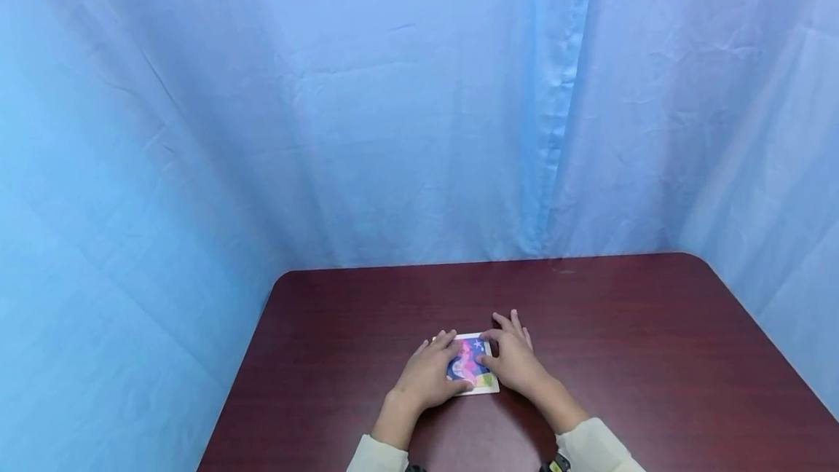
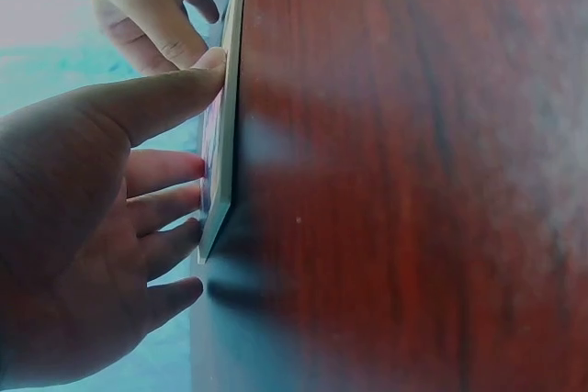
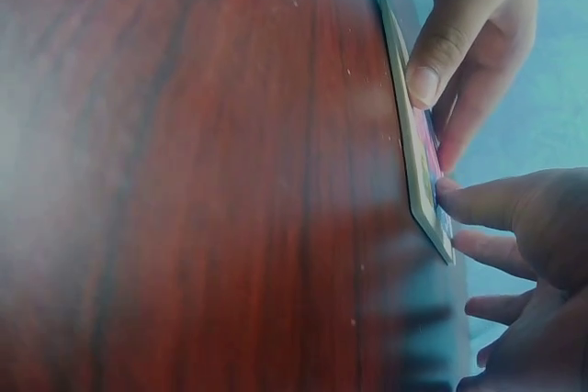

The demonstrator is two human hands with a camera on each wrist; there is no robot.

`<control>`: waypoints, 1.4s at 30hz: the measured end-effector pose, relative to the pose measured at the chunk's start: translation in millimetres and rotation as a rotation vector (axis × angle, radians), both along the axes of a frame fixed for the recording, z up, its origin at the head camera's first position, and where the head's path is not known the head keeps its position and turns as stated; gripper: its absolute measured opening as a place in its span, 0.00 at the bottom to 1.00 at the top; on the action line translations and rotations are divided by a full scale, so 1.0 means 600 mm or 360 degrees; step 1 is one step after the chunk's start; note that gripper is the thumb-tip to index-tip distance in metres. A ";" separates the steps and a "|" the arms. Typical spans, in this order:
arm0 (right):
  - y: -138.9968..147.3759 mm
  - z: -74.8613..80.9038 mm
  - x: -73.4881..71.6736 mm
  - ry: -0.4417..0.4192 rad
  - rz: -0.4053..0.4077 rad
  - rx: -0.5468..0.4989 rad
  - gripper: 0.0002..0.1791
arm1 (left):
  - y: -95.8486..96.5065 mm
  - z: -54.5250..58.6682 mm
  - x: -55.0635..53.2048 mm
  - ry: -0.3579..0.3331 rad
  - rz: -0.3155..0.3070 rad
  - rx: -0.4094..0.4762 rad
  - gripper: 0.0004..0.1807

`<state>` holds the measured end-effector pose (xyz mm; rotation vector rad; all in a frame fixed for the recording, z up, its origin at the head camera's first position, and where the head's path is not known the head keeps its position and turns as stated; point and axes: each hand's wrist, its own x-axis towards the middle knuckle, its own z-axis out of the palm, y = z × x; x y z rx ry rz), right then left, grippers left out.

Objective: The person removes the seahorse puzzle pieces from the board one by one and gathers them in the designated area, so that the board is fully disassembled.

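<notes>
Nearest are 2 pale sleeves (image 1: 379, 455), 1 on each forearm, with 2 dark wrist bands (image 1: 557, 464) partly cut off by the lower edge of the head view. Under the forearms lies 1 table (image 1: 629, 355), its dark reddish-brown top streaked with wood grain and glossy, a pale sheen showing between the arms.

Just beyond the wrists are 2 hands on 1 flat board (image 1: 467, 370), which lies on the near half of the table, about midway across. The left hand (image 1: 427, 376) is spread over the board's left part, fingers extended, its thumb at the near edge. The right hand (image 1: 514, 361) is loosely open: its thumb and index finger touch the board's right part, while the other 3 fingers reach past it over the table. Neither hand grips the board.

The board has 1 white border around 1 picture: a pink shape on blue, 1 pale star and a yellow-green patch near the lower right corner. Whether the picture sits in a recess or is flush with the border, I cannot tell.

Farther off, the table's 2 far corners are rounded. Behind it and along its 2 sides hangs light-blue fabric (image 1: 406, 137), creased, with a shinier vertical fold right of centre.
</notes>
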<state>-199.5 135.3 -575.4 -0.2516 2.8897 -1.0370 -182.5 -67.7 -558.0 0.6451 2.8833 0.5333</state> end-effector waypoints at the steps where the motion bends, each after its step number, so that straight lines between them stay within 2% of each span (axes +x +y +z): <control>1: -0.001 0.000 0.000 0.0011 -0.0005 0.0003 0.20 | 0.000 0.000 0.000 -0.0015 0.0002 0.0005 0.40; 11: -0.008 0.009 0.003 0.0042 -0.0025 -0.0007 0.22 | 0.003 0.011 -0.004 -0.0067 0.0037 0.0019 0.47; 13: -0.011 0.010 0.005 0.0040 -0.0041 -0.0025 0.20 | 0.003 0.012 -0.004 -0.0080 0.0040 0.0024 0.48; 18: -0.018 0.003 0.005 0.0046 -0.0084 -0.0113 0.15 | 0.001 0.012 -0.004 -0.0062 0.0041 0.0042 0.46; 21: -0.018 0.000 0.005 0.0093 -0.0107 -0.0138 0.18 | 0.003 0.012 -0.004 -0.0053 0.0035 0.0029 0.46; 26: -0.016 -0.002 0.007 0.0126 -0.0114 -0.0121 0.23 | 0.005 0.014 -0.003 -0.0061 0.0031 0.0015 0.46; 35: -0.013 0.001 0.007 0.0077 -0.0097 -0.0062 0.24 | 0.005 0.012 0.001 -0.0076 0.0033 0.0046 0.46; 42: -0.015 0.004 -0.004 0.0094 -0.0173 -0.0058 0.19 | 0.008 0.016 0.001 -0.0054 0.0042 -0.0011 0.45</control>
